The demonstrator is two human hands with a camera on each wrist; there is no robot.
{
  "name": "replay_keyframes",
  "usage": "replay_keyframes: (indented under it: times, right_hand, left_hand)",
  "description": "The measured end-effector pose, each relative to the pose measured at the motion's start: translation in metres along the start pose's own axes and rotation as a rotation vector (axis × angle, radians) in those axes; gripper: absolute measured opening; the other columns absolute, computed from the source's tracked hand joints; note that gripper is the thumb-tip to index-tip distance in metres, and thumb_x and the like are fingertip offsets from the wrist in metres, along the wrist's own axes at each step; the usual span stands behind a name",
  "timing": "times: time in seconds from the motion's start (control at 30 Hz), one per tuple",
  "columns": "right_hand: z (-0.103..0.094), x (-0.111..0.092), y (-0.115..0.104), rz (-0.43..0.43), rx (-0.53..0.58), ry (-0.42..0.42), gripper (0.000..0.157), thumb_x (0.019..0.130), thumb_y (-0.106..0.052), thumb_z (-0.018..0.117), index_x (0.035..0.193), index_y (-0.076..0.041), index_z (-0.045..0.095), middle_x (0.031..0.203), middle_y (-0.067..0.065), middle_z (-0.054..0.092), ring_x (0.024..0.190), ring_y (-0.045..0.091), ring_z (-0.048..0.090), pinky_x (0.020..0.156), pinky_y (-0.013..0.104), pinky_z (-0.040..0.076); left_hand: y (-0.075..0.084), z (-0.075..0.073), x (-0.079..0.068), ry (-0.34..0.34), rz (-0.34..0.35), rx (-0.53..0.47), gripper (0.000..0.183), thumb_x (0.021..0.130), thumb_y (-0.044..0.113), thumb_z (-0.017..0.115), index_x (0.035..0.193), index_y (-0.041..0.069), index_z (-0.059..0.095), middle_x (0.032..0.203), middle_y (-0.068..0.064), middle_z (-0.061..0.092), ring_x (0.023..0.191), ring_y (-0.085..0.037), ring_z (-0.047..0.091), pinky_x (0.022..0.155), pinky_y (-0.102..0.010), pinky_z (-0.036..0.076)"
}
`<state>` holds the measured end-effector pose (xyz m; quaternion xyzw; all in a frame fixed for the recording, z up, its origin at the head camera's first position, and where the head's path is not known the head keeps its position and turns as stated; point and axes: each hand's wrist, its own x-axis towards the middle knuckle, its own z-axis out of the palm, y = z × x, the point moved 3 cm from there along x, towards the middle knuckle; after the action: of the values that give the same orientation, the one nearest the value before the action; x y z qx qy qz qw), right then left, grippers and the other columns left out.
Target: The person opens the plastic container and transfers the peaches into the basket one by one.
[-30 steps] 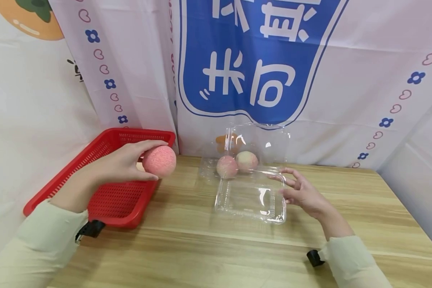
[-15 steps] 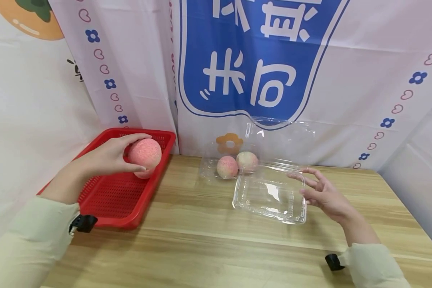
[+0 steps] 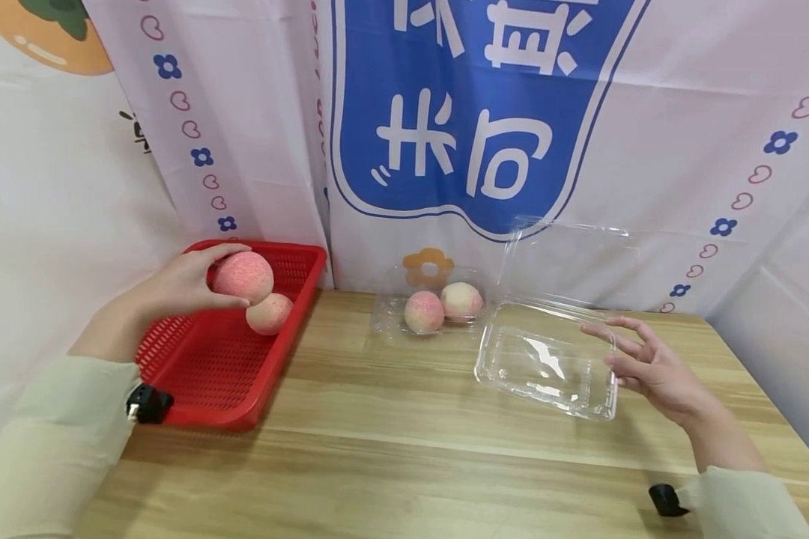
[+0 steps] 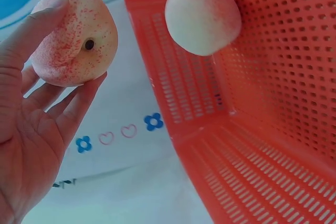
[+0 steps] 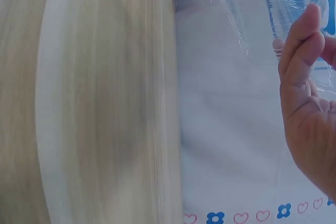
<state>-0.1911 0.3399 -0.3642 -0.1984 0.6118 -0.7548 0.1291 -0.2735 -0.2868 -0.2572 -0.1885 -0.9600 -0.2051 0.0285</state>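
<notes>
A wooden table (image 3: 391,479) is shared by a red basket (image 3: 205,382) and an open clear container (image 3: 546,367), whose right edge, pinched by the right hand (image 3: 654,370), has been shifted rightward. Gripped between the left hand's (image 3: 182,286) fingers and thumb, a peach (image 3: 244,275) has been drawn leftward over the basket; fruit and container are thus apparently being parted.

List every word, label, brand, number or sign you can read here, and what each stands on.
"可": apparently, lower right on the blue panel.
"其": apparently, upper right on that panel, with extra strokes beside it.
Other white characters there: too stylised or cut off to read surely.
Pink lettering beside the panel: unreadable.
Black marks at far left: unclear, perhaps writing.
Held peach, red basket, held clear box: no legible text.
</notes>
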Motion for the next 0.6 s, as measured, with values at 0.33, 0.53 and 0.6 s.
replay_keyframes:
  times: [0.33,0.53,0.6]
  right_hand:
    - [-0.024,-0.023,-0.003,-0.019,0.021,0.023,0.051,0.1,0.014,0.036,0.139,-0.018,0.032,0.142,-0.01,0.059,0.078,0.001,0.062,0.066,0.015,0.055]
    - [-0.039,-0.038,-0.001,-0.026,0.091,0.03,0.054,0.1,0.016,0.034,0.14,-0.02,0.036,0.138,-0.007,0.062,0.082,0.004,0.066,0.069,0.017,0.058]
    - [-0.043,-0.042,0.0,-0.032,0.111,0.027,0.054,0.1,0.016,0.033,0.14,-0.02,0.037,0.138,-0.006,0.063,0.083,0.005,0.067,0.07,0.017,0.058]
  left_hand:
    - [-0.026,0.004,0.006,-0.061,-0.106,-0.026,0.09,0.079,0.038,0.084,0.149,0.003,0.037,0.149,-0.024,0.041,0.132,-0.043,0.04,0.104,-0.068,0.04]
    - [-0.041,0.006,0.012,-0.07,-0.117,-0.037,0.09,0.08,0.035,0.083,0.147,-0.002,0.037,0.145,-0.028,0.042,0.129,-0.046,0.041,0.106,-0.068,0.038]
    - [-0.045,0.007,0.014,-0.075,-0.134,-0.041,0.091,0.08,0.035,0.083,0.148,-0.003,0.035,0.146,-0.029,0.042,0.129,-0.046,0.041,0.106,-0.068,0.037]
